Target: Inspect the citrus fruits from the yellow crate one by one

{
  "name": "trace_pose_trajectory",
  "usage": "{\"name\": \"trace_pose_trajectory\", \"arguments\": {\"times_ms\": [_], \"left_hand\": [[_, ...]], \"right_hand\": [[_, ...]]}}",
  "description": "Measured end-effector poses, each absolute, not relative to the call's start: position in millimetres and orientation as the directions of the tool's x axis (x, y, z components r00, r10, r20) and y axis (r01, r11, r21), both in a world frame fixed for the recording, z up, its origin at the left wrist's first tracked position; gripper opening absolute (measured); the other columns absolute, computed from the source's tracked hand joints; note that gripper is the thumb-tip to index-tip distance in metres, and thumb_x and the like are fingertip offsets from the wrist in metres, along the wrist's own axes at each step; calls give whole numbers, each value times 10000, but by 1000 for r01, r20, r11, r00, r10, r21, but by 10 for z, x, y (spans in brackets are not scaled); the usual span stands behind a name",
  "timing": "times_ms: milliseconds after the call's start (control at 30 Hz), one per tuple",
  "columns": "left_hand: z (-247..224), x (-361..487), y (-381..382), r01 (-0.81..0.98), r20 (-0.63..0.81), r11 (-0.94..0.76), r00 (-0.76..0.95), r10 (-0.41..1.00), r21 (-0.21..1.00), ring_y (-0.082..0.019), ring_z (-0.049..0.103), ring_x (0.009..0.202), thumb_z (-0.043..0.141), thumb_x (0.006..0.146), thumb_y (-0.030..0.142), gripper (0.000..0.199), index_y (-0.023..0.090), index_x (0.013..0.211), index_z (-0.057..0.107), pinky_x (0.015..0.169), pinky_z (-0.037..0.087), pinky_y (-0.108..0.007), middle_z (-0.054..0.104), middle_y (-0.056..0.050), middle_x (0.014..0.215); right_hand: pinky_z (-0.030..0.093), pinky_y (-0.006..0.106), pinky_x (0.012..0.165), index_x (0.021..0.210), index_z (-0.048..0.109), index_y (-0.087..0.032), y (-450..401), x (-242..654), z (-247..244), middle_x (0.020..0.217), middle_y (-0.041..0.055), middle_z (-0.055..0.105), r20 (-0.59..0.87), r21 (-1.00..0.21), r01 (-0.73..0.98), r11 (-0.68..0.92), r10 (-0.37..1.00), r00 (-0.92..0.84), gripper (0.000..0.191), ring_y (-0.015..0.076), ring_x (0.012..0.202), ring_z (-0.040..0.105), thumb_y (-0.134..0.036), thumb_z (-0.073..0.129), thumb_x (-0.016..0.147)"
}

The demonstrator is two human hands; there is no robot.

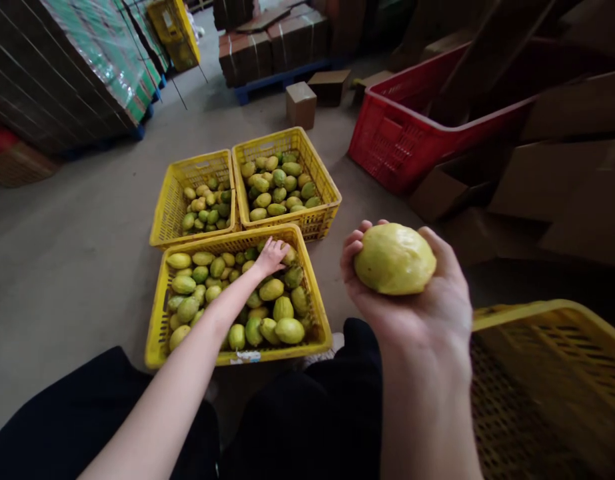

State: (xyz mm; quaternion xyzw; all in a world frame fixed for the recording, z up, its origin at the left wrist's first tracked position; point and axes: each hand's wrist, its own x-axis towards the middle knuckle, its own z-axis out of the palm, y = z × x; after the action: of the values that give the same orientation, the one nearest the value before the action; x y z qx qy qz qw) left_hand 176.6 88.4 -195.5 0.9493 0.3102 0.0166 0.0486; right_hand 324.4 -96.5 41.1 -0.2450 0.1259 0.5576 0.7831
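My right hand (412, 313), palm up, has its fingers curled around a yellow-green, slightly ribbed oval fruit like a papaya (395, 259). With the arm stretched forward, my left hand (272, 257) reaches into the near yellow crate (315, 348). Its fingers are bent against a papaya-like fruit (289, 255) by the far right corner; part of that fruit is hidden behind them. Many similar fruits, green to yellow, fill the near crate, among them a plump yellow-green one (289, 331) at the front.
Behind stand two more yellow crates, a left one (160, 213) and a right one (327, 203), both holding fruit. A yellow crate (552, 310) sits beside my right arm. Farther right are a red bin (382, 143) and cardboard (562, 180). A small carton (301, 105) lies beyond.
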Motion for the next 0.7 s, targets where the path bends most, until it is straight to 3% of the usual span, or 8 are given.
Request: {"name": "trace_pose_trajectory", "arguments": {"times_ms": [100, 167, 267, 333, 400, 467, 600, 700], "left_hand": [[-1702, 1495, 776, 641, 155, -695, 689, 708, 327, -313, 631, 1114, 833, 700, 419, 583, 174, 1177, 606, 1133, 337, -598, 668, -124, 1149], [-1428, 1268, 711, 606, 238, -596, 568, 788, 527, -291, 651, 1058, 823, 683, 486, 554, 183, 1105, 630, 1047, 454, -522, 688, -99, 1096], [-888, 919, 613, 353, 190, -327, 371, 909, 877, -246, 676, 932, 760, 712, 562, 492, 178, 1006, 668, 856, 551, -369, 712, -69, 975], [-502, 714, 519, 40, 47, -58, 247, 968, 997, -232, 680, 914, 666, 780, 611, 487, 181, 1008, 678, 796, 559, -328, 720, -65, 954], [-152, 530, 393, -234, -152, 211, 246, 957, 949, -232, 691, 867, 561, 839, 637, 515, 179, 1039, 685, 764, 574, -347, 728, -83, 949], [119, 353, 249, -395, -266, 380, 314, 912, 836, -231, 700, 844, 463, 893, 601, 527, 161, 1073, 692, 788, 588, -390, 732, -113, 990], [350, -2, -23, -612, -311, 427, 293, 904, 666, -221, 703, 942, 407, 910, 423, 428, 165, 1096, 693, 877, 586, -418, 723, -104, 1112], [317, -206, -159, -710, -379, 423, 232, 896, 564, -204, 706, 921, 435, 885, 387, 369, 182, 1034, 702, 847, 593, -390, 733, -75, 1046]], "right_hand": [[629, 325, 627, 916, 645, -214, -909, 3211, 438, 874, 47, 722, -459, -247, -933, 263, 816, 352, 181, 194, 783, 700, -368, 614, 826], [628, 319, 621, 928, 632, -209, -857, 3162, 458, 866, 45, 725, -439, -270, -930, 250, 827, 350, 196, 190, 772, 703, -379, 622, 830], [624, 315, 603, 953, 613, -201, -780, 3033, 476, 876, 50, 735, -388, -366, -903, 226, 844, 369, 246, 198, 758, 716, -409, 649, 825], [621, 314, 594, 968, 610, -196, -729, 2903, 483, 880, 51, 739, -335, -446, -868, 219, 858, 389, 276, 200, 730, 723, -418, 670, 815], [619, 311, 586, 952, 611, -199, -676, 2744, 488, 839, 31, 735, -308, -489, -848, 205, 869, 387, 275, 189, 677, 715, -412, 691, 797], [619, 303, 579, 892, 610, -205, -619, 2568, 489, 755, -3, 717, -324, -493, -854, 165, 876, 357, 226, 170, 619, 694, -360, 712, 763], [606, 289, 536, 774, 599, -200, -513, 2210, 475, 640, -23, 680, -357, -511, -859, 40, 899, 254, 137, 154, 535, 651, -231, 694, 679], [582, 289, 482, 769, 615, -189, -465, 1970, 443, 636, 8, 694, -444, -475, -874, -100, 885, 140, 122, 175, 531, 658, -268, 668, 693]]}}
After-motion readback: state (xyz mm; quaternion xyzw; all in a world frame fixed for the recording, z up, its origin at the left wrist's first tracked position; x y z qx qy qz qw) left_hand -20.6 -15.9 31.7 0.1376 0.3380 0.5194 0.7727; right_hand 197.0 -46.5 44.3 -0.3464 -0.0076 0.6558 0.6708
